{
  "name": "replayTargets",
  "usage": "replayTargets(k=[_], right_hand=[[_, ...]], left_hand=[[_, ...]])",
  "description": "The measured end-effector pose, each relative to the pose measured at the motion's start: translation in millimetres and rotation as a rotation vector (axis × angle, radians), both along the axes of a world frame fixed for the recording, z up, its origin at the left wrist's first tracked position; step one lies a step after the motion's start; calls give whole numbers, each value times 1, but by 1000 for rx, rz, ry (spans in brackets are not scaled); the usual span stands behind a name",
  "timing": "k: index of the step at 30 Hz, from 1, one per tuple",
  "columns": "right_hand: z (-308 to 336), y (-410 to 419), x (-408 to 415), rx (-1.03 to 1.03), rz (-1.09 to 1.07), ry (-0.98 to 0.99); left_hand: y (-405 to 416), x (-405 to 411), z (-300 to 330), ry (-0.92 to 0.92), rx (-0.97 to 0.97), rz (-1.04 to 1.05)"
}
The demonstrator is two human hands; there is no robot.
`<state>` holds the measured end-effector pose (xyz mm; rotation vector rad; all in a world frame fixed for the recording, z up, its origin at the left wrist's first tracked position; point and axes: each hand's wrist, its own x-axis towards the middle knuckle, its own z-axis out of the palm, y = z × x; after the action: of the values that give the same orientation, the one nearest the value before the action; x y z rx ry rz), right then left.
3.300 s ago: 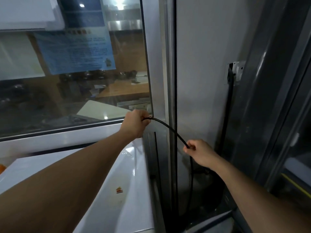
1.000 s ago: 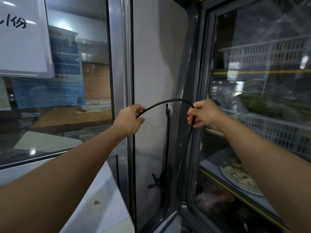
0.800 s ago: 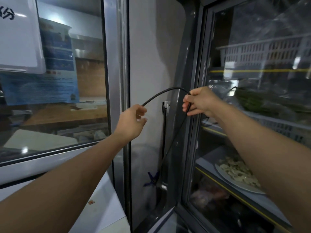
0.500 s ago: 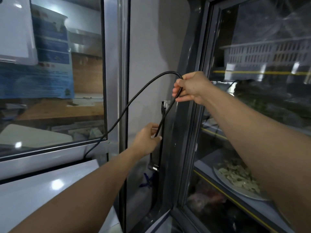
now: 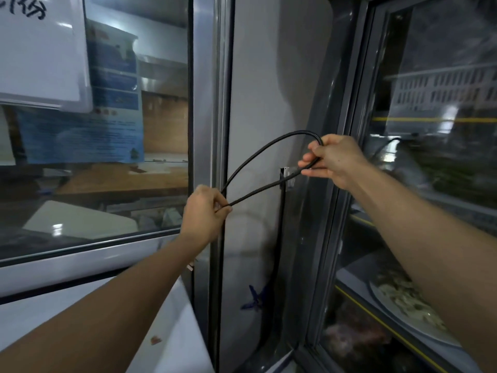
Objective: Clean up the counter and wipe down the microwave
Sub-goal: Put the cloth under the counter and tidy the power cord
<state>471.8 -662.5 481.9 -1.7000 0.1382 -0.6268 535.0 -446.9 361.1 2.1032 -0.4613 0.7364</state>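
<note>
Right hand [image 5: 334, 161] is up by the fridge [image 5: 430, 184] frame, fingers curled round the bend of the black cord [image 5: 258, 154], thumb and forefinger pinching it. From there the cord doubles back as a loop, both strands running down and to the left. Left hand [image 5: 205, 214] sits lower, in front of the window post [image 5: 212, 103], gripping the two strands where they meet. So the loop's long axis slants from lower left to upper right, closed end at the right hand. Microwave [image 5: 161, 332] lies below, under the left forearm.
</note>
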Motion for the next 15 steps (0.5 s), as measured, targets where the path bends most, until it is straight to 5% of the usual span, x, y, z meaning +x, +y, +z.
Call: replayTargets(k=[8,15], right_hand=[[-4,-2,-8,18,8,-50],[-24,-1,-13,-90,-133,14]], left_hand=[[0,28,12,180,66,-86],[13,20,17,74,118,-128]])
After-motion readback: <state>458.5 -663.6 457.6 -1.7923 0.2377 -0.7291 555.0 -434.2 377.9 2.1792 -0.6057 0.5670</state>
